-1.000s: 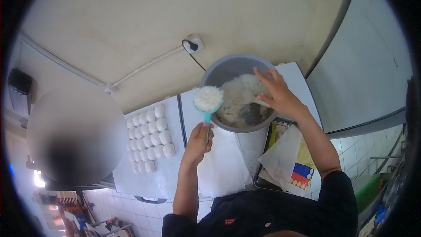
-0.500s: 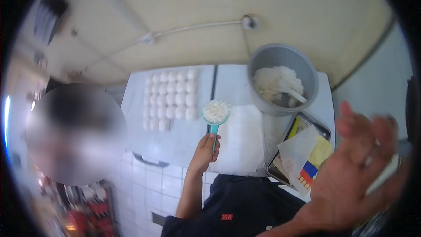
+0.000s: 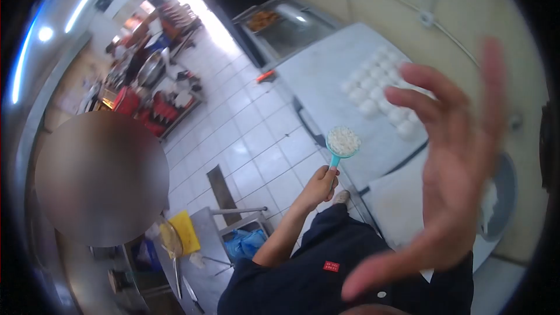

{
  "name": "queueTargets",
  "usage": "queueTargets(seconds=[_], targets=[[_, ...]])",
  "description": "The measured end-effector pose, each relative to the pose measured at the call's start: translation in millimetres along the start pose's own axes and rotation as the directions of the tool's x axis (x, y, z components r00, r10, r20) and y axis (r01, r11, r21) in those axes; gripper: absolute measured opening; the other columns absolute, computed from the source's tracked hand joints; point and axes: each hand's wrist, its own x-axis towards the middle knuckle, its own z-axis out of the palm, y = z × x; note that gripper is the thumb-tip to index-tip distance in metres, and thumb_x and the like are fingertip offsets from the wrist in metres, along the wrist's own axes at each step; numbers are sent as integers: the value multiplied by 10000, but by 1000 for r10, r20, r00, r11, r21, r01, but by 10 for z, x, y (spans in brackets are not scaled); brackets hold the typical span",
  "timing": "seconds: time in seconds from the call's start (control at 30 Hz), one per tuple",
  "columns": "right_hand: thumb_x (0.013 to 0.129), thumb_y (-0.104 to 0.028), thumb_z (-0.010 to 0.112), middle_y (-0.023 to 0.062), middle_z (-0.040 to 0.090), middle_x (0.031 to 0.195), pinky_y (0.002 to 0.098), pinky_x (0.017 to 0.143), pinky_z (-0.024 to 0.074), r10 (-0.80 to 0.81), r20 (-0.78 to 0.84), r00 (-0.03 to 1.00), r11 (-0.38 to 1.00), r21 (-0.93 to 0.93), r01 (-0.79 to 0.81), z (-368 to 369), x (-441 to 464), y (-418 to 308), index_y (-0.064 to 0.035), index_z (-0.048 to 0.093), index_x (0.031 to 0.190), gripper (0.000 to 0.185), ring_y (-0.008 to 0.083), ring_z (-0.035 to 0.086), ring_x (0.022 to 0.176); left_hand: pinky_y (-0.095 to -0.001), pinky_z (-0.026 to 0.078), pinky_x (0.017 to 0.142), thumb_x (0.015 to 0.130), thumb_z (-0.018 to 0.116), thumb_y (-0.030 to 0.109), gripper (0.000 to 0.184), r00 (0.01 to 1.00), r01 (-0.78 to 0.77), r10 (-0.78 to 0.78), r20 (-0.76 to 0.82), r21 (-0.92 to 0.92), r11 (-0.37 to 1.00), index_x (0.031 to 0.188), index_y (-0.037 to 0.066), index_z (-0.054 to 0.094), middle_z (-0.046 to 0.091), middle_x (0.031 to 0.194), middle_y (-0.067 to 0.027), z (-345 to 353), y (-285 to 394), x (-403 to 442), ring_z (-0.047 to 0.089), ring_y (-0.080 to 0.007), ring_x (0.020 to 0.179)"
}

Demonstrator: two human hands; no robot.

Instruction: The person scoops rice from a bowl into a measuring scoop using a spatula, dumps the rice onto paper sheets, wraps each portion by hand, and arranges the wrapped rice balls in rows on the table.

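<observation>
Head view: the left hand (image 3: 319, 189) has its fingers wrapped around a turquoise scoop (image 3: 334, 160) of rice (image 3: 344, 140), seen against the bench's (image 3: 326, 73) edge; the blurred right hand (image 3: 455, 163), fingers spread, partly hides that bench.

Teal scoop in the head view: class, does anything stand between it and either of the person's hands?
Nothing visible does. The left hand grips the handle of the teal scoop. The open right hand is apart from it, and only tabletop shows across the gap.
</observation>
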Motion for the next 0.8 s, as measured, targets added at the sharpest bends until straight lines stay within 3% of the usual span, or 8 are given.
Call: queueTargets(seconds=[0.1, 0.17, 0.27, 0.37, 0.5, 0.57, 0.67, 0.8], targets=[[659, -530, 939, 204, 351, 1650, 543, 1248, 215, -7, 34, 999, 1000, -10, 8, 424, 443, 361, -171, 591, 1479, 960, 448, 233, 1554, -266, 334, 425, 1117, 426, 392, 436, 976, -29, 14, -219, -65, 997, 1169, -23, 548, 505, 753, -9, -354, -242, -127, 426, -94, 476], [831, -386, 826, 97, 265, 1720, 637, 1245, 96, -54, -1, 999, 998, -25, 54, 816, 598, 776, -241, 779, 1215, 413, 476, 70, 1578, -268, 339, 432, 1110, 442, 386, 435, 954, -90, 60, -294, -88, 992, 1160, -29, 564, 514, 750, -16, -580, -371, -142, 441, -104, 483], [865, -354, 801, 62, 259, 1728, 711, 1207, 39, -77, 293, 953, 996, -29, 89, 1043, 735, 1086, -226, 810, 1118, 283, 459, 18, 1591, -263, 345, 439, 1109, 446, 367, 406, 930, -43, -26, -365, -181, 982, 1142, -21, 560, 516, 752, -16, -905, -528, -96, 453, -102, 497], [860, -323, 794, 36, 269, 1728, 759, 1173, 52, -174, 347, 922, 978, -51, 204, 1179, 880, 1076, -220, 810, 1004, 178, 447, 11, 1599, -258, 343, 438, 1107, 448, 358, 393, 915, -110, -23, -403, -303, 947, 1142, -17, 559, 519, 759, -16, -1151, -698, -131, 464, -103, 507], [804, -290, 836, 64, 386, 1672, 711, 1172, 181, -355, 380, 854, 928, 29, 373, 1096, 1071, 654, -244, 757, 1004, 220, 517, 187, 1549, -258, 357, 423, 1120, 434, 366, 397, 899, -152, -52, -435, -421, 894, 1166, -9, 553, 523, 750, -4, -1308, -817, -113, 468, -100, 487], [873, -242, 775, 76, 441, 1635, 635, 1158, 291, -526, 428, 735, 850, 237, 470, 933, 1118, 230, -238, 750, 1030, 159, 430, 297, 1526, -252, 360, 428, 1119, 439, 375, 399, 848, -331, 186, -497, -222, 917, 1155, -6, 551, 523, 751, -1, -1438, -1104, 52, 470, -95, 491], [968, -220, 660, 10, 540, 1559, 522, 1117, 392, -669, 311, 676, 722, 488, 490, 876, 966, -273, -223, 743, 1111, 166, 273, 430, 1454, -245, 360, 437, 1117, 449, 378, 388, 869, -235, 22, -495, -373, 898, 1133, 4, 552, 519, 749, 5, -1368, -816, -263, 471, -91, 498], [933, -238, 644, 19, 483, 1577, 409, 1175, 373, -699, 342, 628, 705, 473, 528, 828, 843, -503, -253, 641, 1392, 459, 202, 390, 1458, -248, 349, 434, 1119, 446, 363, 369, 867, -207, -15, -498, -387, 899, 1152, 12, 552, 522, 757, 4, -1285, -981, -503, 462, -91, 499]])
